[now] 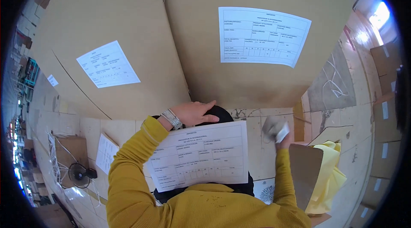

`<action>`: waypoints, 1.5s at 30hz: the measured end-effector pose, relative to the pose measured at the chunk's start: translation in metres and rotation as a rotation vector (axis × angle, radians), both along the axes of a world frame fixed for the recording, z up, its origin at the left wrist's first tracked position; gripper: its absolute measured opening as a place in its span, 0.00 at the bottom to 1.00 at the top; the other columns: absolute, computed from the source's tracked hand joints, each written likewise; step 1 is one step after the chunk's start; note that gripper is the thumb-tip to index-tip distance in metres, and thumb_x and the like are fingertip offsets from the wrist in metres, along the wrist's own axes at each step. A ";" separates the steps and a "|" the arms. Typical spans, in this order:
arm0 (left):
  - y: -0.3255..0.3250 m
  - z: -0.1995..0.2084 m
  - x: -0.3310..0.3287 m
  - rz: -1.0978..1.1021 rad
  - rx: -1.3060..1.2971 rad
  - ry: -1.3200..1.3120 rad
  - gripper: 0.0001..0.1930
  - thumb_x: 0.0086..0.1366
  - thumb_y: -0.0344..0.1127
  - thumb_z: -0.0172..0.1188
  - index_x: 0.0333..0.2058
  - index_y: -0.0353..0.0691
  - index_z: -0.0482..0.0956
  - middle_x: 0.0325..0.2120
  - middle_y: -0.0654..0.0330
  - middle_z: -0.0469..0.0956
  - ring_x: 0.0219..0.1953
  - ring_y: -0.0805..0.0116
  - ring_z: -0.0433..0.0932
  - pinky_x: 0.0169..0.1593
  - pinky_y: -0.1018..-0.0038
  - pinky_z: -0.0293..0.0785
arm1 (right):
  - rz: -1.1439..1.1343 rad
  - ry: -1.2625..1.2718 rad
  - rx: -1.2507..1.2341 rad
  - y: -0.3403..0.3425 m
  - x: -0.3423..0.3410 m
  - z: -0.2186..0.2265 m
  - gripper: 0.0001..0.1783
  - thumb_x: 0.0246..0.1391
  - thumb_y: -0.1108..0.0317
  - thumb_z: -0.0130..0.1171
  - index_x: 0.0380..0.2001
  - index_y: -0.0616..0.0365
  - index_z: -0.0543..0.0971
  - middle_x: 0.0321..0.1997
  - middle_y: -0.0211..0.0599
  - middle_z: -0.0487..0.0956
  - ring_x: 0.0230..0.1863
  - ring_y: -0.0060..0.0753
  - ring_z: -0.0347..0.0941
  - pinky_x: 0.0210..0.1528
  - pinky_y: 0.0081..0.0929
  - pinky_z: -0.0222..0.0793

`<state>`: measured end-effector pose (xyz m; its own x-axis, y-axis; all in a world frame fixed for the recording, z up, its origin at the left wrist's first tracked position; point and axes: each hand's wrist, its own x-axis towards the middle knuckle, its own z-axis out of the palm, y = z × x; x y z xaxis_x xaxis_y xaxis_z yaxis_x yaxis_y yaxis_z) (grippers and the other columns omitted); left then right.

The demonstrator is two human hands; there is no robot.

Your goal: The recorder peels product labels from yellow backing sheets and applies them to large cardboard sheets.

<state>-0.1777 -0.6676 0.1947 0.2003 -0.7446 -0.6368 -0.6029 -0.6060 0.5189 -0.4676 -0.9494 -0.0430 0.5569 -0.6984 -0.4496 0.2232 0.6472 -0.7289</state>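
A printed white sheet (201, 157) lies across my dark-clad lap. My left hand (195, 113), with a silvery bracelet at the wrist, rests at its upper edge, fingers stretched out and apart, below the big cardboard boxes. Out to the right, my right hand (283, 141) is closed round a small grey-and-white object (275, 129), too smeared by motion to name. Similar printed sheets are stuck on the boxes: one label (263, 35) on the right box (257, 87), another label (108, 64) on the left box (150, 95).
By my right arm stands an open carton (305, 170) with yellow material (329, 176) in it. A small black fan (80, 174) and a brown box (70, 151) are at the left, near another printed sheet (106, 153). Stacked cartons (387, 116) line the far right.
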 end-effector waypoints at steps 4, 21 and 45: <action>0.028 -0.032 -0.011 -0.064 -0.250 -0.241 0.36 0.62 0.59 0.41 0.59 0.36 0.52 0.41 0.40 0.72 0.43 0.45 0.73 0.47 0.62 0.69 | -0.156 -0.014 -1.295 -0.020 0.121 0.147 0.25 0.46 0.69 0.61 0.49 0.59 0.68 0.46 0.36 0.72 0.45 0.30 0.69 0.42 0.28 0.71; -0.003 -0.036 -0.002 -0.085 -0.424 -0.042 0.39 0.60 0.59 0.47 0.61 0.40 0.47 0.33 0.37 0.74 0.37 0.42 0.74 0.42 0.59 0.70 | -0.419 -0.026 -2.294 0.031 0.353 0.252 0.21 0.36 0.68 0.60 0.40 0.53 0.75 0.43 0.40 0.75 0.43 0.48 0.71 0.44 0.38 0.67; 0.039 -0.038 0.005 -0.153 -0.031 -0.316 0.28 0.58 0.50 0.51 0.54 0.42 0.62 0.35 0.42 0.74 0.38 0.46 0.74 0.41 0.59 0.71 | -1.023 0.730 -1.358 -0.179 0.232 0.124 0.21 0.40 0.62 0.65 0.40 0.55 0.75 0.39 0.41 0.78 0.38 0.40 0.75 0.42 0.31 0.71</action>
<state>-0.1726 -0.6288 0.1565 0.2686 -0.7989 -0.5382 -0.8189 -0.4835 0.3091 -0.2360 -1.1288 0.0812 -0.2874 -0.6396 0.7129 -0.4573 -0.5624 -0.6889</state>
